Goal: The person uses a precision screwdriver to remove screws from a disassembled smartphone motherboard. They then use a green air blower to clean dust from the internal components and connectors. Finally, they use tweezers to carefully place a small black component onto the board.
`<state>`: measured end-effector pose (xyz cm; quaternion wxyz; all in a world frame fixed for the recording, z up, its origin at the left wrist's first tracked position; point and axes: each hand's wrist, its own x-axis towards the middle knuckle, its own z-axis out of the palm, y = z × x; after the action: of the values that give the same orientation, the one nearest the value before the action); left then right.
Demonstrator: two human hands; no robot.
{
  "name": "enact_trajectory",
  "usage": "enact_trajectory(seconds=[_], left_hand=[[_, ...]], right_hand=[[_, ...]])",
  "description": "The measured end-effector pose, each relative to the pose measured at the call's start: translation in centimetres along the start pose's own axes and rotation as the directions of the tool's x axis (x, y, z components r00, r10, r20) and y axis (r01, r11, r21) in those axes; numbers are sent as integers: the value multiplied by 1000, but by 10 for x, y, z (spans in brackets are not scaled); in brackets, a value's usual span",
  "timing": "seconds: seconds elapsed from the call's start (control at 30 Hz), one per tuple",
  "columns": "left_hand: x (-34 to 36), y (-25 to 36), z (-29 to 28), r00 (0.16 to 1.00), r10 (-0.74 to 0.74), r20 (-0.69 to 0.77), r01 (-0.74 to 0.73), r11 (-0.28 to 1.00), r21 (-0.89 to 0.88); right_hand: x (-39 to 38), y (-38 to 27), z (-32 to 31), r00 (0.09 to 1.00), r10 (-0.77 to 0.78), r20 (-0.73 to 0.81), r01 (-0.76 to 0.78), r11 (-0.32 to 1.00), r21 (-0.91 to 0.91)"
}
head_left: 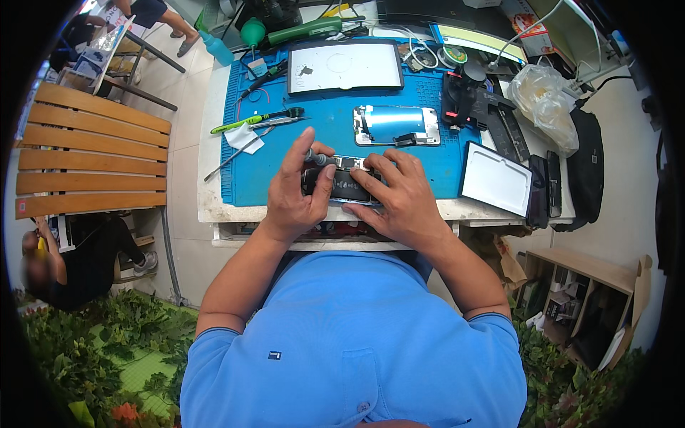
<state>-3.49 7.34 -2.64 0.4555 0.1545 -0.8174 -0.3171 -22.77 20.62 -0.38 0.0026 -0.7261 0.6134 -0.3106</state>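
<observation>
An opened smartphone (pixel 344 187) lies at the near edge of the blue mat, its black battery and upper circuit parts bare. My left hand (pixel 297 191) is at the phone's left end, thumb against it. A short grey tool (pixel 319 158), apparently a small screwdriver, is between its fingers; the tip is hidden. My right hand (pixel 405 194) grips the phone's right end, fingertips on the upper parts and thumb along the near edge. Beyond the phone lies a loose screen assembly (pixel 397 125) with a blue-silver back and a small black part on it.
The blue mat (pixel 325 132) carries a white board in a black frame (pixel 345 66), a green-handled tool (pixel 255 121) and a white scrap (pixel 245 138). At right are a white tray (pixel 496 178), a black clamp-like device (pixel 460 100) and a plastic bag (pixel 544 107). A person sits lower left.
</observation>
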Motion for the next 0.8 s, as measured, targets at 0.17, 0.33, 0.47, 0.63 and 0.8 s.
enact_trajectory(seconds=[0.17, 0.33, 0.47, 0.63, 0.8], left_hand=[[0, 2, -1, 1000, -18, 13, 18, 1000, 1], [0, 4, -1, 1000, -16, 20, 16, 1000, 17], [1, 4, -1, 999, 35, 39, -38, 998, 58], [5, 2, -2, 995, 84, 61, -91, 987, 132], [12, 7, 0, 993, 106, 47, -112, 985, 132]], right_hand=[[0, 1, 0, 1000, 1, 5, -1, 1000, 3], [-1, 0, 0, 1000, 1, -1, -1, 1000, 0], [-1, 0, 1, 1000, -3, -15, 3, 1000, 3], [-2, 0, 0, 1000, -5, -20, 5, 1000, 3], [-3, 0, 2, 999, -6, -37, 6, 1000, 6]])
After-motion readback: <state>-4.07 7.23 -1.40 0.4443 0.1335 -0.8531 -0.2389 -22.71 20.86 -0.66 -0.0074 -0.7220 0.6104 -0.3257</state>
